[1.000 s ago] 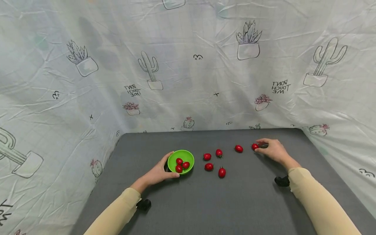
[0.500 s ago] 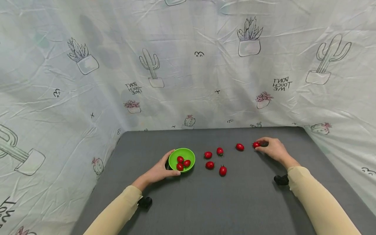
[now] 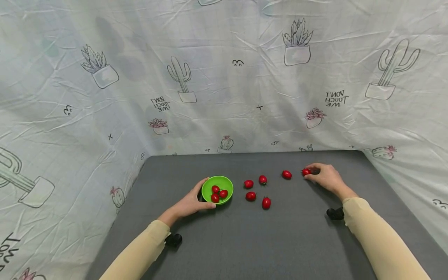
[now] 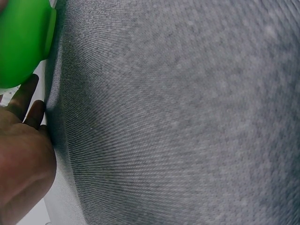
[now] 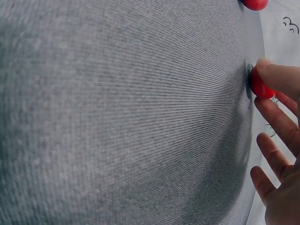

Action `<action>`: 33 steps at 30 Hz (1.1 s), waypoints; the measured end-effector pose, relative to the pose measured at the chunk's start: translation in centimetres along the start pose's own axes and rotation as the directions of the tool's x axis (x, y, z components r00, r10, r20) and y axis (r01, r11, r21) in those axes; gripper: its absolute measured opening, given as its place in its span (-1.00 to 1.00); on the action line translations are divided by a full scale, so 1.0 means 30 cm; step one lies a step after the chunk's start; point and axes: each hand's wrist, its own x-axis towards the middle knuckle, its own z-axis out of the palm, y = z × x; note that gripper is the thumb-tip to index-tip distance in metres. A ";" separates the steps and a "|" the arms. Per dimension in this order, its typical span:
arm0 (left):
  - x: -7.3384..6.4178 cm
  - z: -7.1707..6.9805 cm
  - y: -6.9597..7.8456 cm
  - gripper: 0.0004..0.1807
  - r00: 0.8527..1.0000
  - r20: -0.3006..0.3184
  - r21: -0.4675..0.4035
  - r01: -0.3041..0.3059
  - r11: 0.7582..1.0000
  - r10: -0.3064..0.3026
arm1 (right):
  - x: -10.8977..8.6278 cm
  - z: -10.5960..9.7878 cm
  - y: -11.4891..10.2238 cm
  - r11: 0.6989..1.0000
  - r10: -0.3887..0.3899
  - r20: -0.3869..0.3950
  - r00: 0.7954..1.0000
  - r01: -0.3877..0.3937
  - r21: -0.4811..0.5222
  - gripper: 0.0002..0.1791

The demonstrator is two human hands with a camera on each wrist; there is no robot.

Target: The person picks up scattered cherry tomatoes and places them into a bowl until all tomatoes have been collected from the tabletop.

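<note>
A green bowl (image 3: 227, 197) with three red cherry tomatoes in it stands left of centre on the grey table. My left hand (image 3: 190, 202) holds the bowl by its left side, thumb at the near rim and fingers round the far side; in the left wrist view, fingers (image 4: 24, 101) reach the bowl's wall (image 4: 21, 44). Far to the right, my right hand (image 3: 326, 177) pinches a cherry tomato (image 3: 306, 172) between thumb and fingers. In the right wrist view that tomato (image 5: 260, 85) sits at the cloth surface, the other fingers spread apart.
Several loose cherry tomatoes lie between the hands, among them one (image 3: 287, 175) just left of the right hand and another (image 3: 266, 203) nearest the front. A patterned white curtain (image 3: 224, 89) hangs behind and beside the grey table (image 3: 245, 245).
The head view has tilted slightly, shifting everything a little upward. Both hands, the bowl and the tomatoes otherwise keep their places.
</note>
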 end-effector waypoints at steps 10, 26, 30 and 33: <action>-0.001 0.001 0.007 0.15 1.000 -0.007 0.007 0.011 1.000 -0.011 | -0.004 -0.002 0.001 0.999 -0.012 0.017 1.000 0.012 0.034 -0.52; -0.001 0.000 0.010 0.16 1.000 -0.005 0.010 0.012 1.000 -0.012 | 0.041 -0.042 -0.093 0.992 -0.078 0.046 0.996 0.073 0.107 -0.50; 0.002 -0.001 0.007 0.16 1.000 -0.001 0.012 0.013 1.000 -0.013 | 0.060 -0.042 -0.140 0.986 -0.114 0.054 0.992 0.107 0.125 -0.52; 0.004 -0.002 0.008 0.16 1.000 -0.002 0.013 0.009 1.000 -0.009 | 0.075 -0.033 -0.182 0.980 -0.149 0.062 0.987 0.139 0.144 -0.54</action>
